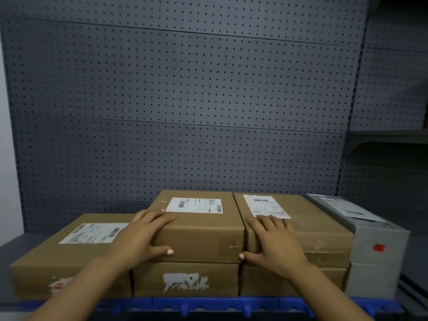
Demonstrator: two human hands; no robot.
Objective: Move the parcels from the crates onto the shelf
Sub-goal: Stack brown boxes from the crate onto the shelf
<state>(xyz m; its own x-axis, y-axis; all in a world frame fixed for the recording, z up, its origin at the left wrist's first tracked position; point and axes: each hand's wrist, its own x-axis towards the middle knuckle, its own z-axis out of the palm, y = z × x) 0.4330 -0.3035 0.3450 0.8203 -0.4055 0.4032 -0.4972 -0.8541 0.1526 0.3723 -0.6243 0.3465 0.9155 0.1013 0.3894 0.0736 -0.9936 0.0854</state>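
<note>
Dark grey perforated metal back panel (180,89) fills most of the view, with the grey shelf (9,253) deck below it and a blue plastic edge strip (143,303) along the front. On the shelf sit brown cardboard parcels in a row, two layers high in the middle: a low flat brown box with white label (69,258) at left, the upper-middle brown cardboard parcel (199,228), the upper-right brown cardboard parcel (308,230) touching it, and a grey rectangular carton with red sticker (375,239) at far right. Left hand (141,237) grips the upper-middle parcel's near-left corner, fingers on top, thumb on the front face. Right hand (275,242) lies spread, fingers relaxed, on the upper-right parcel's near-left corner. Both parcels' long axes run front-to-back, away from the hands. Likely squaring them up. Crates not in view.
</note>
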